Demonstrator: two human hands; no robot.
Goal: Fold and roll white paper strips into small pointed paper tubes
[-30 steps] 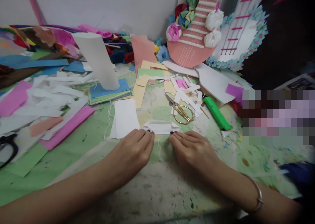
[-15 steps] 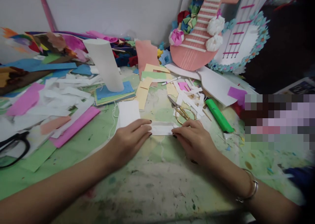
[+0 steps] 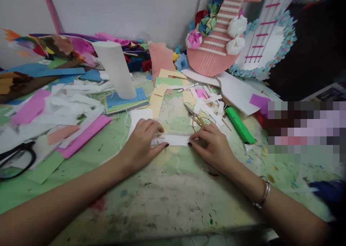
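A folded strip of white paper (image 3: 177,140) lies across the table between my two hands. My left hand (image 3: 144,139) pinches its left end, thumb at the near edge and fingers curled over the far side. At the right end, my right hand (image 3: 209,141) grips the strip between thumb and fingers. Just beyond my right hand rest gold-handled scissors (image 3: 198,119), partly covered by its fingers. A white paper sheet (image 3: 139,115) lies behind my left hand, which hides part of it.
A white paper cylinder (image 3: 116,71) stands on stacked coloured paper (image 3: 127,103). White scraps (image 3: 78,107) and black-handled scissors (image 3: 17,159) lie left. A green tube-like packet (image 3: 240,125) is at right. Paper instruments (image 3: 213,60) lean at the back. A blurred patch covers the far right.
My left hand's fingers have lifted and curled, and its thumb now lies along the strip's near edge. My right hand has shifted slightly, its thumb also at the near edge.
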